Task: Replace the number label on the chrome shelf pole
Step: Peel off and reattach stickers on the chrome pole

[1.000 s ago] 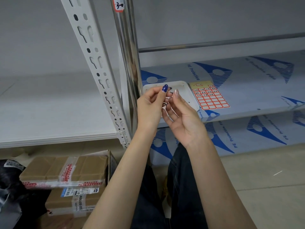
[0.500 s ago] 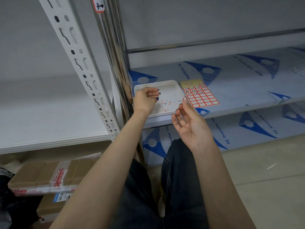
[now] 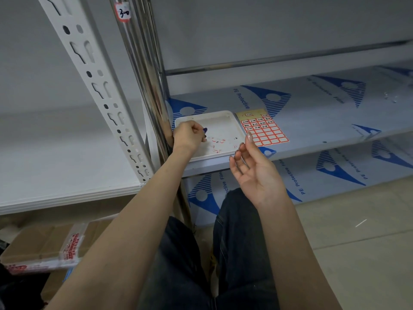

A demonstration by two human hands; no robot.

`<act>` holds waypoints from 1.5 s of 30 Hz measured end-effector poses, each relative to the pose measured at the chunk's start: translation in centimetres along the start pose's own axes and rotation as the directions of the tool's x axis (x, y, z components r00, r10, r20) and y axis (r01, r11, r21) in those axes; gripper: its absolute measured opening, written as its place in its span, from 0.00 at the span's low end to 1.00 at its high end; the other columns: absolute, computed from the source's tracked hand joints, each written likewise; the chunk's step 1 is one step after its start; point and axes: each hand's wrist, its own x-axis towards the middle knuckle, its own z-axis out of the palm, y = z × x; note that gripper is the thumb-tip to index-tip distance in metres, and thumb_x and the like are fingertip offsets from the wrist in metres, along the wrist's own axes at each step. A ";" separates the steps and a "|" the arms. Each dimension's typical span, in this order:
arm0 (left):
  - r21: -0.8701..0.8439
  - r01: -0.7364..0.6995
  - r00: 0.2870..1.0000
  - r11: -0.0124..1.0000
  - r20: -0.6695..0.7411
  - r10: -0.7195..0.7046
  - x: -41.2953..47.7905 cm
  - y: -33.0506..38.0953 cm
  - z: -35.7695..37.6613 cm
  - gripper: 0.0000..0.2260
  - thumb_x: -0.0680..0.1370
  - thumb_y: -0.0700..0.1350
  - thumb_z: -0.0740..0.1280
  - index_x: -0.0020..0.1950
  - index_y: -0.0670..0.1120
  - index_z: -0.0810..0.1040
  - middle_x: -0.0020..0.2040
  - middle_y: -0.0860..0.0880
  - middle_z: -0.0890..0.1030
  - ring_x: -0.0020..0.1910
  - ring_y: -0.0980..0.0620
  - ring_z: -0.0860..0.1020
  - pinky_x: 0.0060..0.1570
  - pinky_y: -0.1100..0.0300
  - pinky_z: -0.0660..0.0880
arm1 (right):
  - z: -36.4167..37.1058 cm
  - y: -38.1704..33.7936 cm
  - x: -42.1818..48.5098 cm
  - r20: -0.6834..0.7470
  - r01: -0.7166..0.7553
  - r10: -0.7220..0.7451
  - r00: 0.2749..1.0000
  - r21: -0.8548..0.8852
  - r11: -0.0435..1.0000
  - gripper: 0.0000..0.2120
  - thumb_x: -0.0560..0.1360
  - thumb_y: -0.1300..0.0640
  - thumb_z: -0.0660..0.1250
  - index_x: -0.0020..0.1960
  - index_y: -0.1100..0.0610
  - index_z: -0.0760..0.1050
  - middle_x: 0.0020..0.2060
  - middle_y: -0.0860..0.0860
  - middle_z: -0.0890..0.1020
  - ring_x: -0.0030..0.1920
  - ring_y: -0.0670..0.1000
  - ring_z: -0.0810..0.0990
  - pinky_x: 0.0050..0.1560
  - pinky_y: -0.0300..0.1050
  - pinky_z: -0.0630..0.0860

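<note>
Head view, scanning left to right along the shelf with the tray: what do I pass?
White slotted upright → chrome shelf pole → white tray holding label scraps → sheet of red-bordered labels.

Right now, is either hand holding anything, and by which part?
The right hand is open and empty. The left hand is curled over the white tray; whether it pinches anything cannot be told.

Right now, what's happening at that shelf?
A person is relabelling the chrome pole. Their left hand, fingers curled, is over the white tray holding red label scraps; whether it pinches one is unclear. The right hand hangs open, palm up, holding nothing. The label sheet lies beside the tray, and a handwritten label sits high on the pole.
</note>
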 end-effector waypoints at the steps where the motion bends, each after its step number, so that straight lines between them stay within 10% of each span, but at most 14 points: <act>1: -0.010 -0.003 1.000 1.000 0.011 0.003 0.1 0.1 0.0 0.08 0.78 0.33 0.60 0.52 0.37 0.78 0.42 0.43 0.80 0.35 0.55 0.78 0.42 0.68 0.76 | 0.0 0.0 0.0 0.001 0.001 -0.001 1.000 0.000 1.000 0.09 0.72 0.53 0.71 0.49 0.57 0.77 0.40 0.50 0.80 0.41 0.46 0.79 0.40 0.40 0.78; 7: 0.043 -0.101 0.992 0.994 0.077 0.097 0.6 0.0 0.0 0.10 0.76 0.31 0.64 0.55 0.39 0.78 0.52 0.42 0.81 0.46 0.52 0.77 0.52 0.64 0.76 | 0.0 0.0 0.0 0.010 0.008 -0.008 1.000 -0.010 1.000 0.07 0.73 0.54 0.70 0.48 0.57 0.77 0.39 0.49 0.80 0.40 0.46 0.79 0.39 0.39 0.79; 13: -0.029 -0.327 0.941 0.945 0.083 0.328 -1.6 2.9 -2.2 0.06 0.79 0.39 0.62 0.53 0.40 0.76 0.38 0.47 0.83 0.29 0.59 0.80 0.39 0.71 0.76 | 1.9 -1.0 0.6 0.057 0.076 -0.073 0.996 -0.049 0.996 0.03 0.73 0.57 0.71 0.45 0.56 0.78 0.34 0.48 0.81 0.35 0.45 0.80 0.41 0.40 0.79; 23: -0.041 -0.655 0.700 0.755 -0.410 0.585 -4.0 8.5 -12.3 0.08 0.77 0.46 0.67 0.43 0.42 0.74 0.27 0.52 0.78 0.22 0.55 0.78 0.25 0.61 0.74 | 10.0 -2.2 1.1 0.317 0.209 -0.167 0.934 -0.105 0.972 0.03 0.75 0.56 0.69 0.43 0.55 0.77 0.34 0.48 0.82 0.35 0.45 0.81 0.41 0.40 0.80; 38: 0.267 -0.564 0.702 0.781 -0.342 0.624 -1.0 7.8 -17.6 0.21 0.78 0.55 0.62 0.40 0.36 0.74 0.29 0.42 0.79 0.24 0.51 0.78 0.30 0.59 0.74 | 18.3 -3.1 1.4 0.523 0.504 -0.298 0.798 -0.311 0.806 0.01 0.77 0.53 0.67 0.47 0.50 0.76 0.47 0.47 0.81 0.51 0.45 0.78 0.50 0.42 0.77; 45: 0.382 -0.552 0.677 0.741 -0.313 0.666 -1.6 7.9 -18.5 0.18 0.82 0.48 0.55 0.43 0.36 0.74 0.34 0.42 0.81 0.27 0.52 0.80 0.31 0.53 0.74 | 21.2 -2.4 1.0 0.696 0.604 -0.221 0.683 -0.368 0.707 0.19 0.83 0.49 0.52 0.44 0.57 0.76 0.36 0.50 0.82 0.38 0.46 0.81 0.47 0.50 0.78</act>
